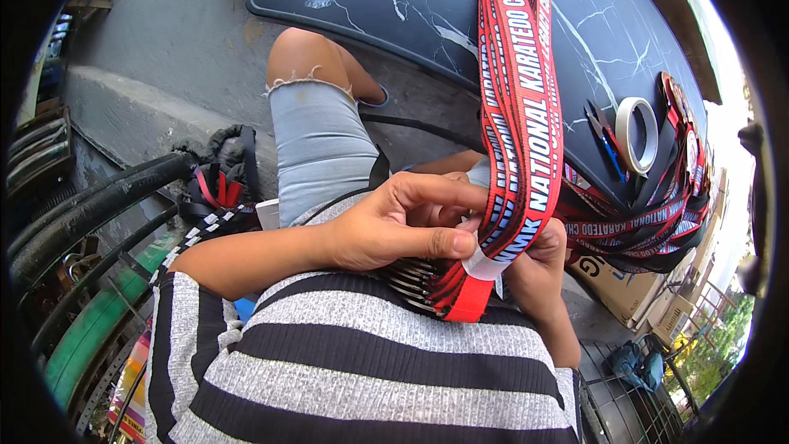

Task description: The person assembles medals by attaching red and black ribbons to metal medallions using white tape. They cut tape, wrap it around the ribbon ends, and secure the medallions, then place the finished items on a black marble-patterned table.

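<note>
A thick bundle of red, black and white printed medal ribbons (526, 115) runs from the table down to my lap. Around its lower part lies a strip of white tape (485, 265). My left hand (403, 222) is closed, its thumb pressing the tape's left end against the bundle. Behind the ribbons on the other side, my right hand (538, 271) grips the bundle; most of its fingers are hidden. Below the tape, the red ribbon ends (469, 300) hang over my striped top, beside a row of thin metal pieces (411, 284).
On the dark marbled table (370, 8) are a roll of white tape (637, 133), blue-handled scissors (606, 144) and a pile of ribbons with medals (686, 140). Cardboard boxes (620, 288) and a wire rack (616, 386) stand at right. Black curved bars (99, 189) are at left.
</note>
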The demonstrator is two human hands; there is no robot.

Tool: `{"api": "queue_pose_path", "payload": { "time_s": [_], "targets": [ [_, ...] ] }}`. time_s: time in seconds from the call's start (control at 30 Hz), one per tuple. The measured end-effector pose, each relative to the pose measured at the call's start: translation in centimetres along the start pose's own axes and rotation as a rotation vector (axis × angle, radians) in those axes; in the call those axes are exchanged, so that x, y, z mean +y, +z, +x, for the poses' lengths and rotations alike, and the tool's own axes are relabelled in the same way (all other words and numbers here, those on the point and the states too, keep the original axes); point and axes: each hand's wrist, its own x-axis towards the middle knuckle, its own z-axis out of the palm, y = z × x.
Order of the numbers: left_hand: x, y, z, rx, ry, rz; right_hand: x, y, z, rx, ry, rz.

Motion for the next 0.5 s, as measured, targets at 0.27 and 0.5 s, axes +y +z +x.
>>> {"api": "queue_pose_path", "payload": {
  "time_s": [0.27,0.5],
  "targets": [
    [-0.1,0.3,0.5,0.022,0.023,-0.074,0.0,1.6,0.1,0.102,0.111,0.078],
    [0.3,0.2,0.9,0.140,-0.052,0.016,0.1,1.9,0.6,0.127,0.160,0.259]
  ]
}}
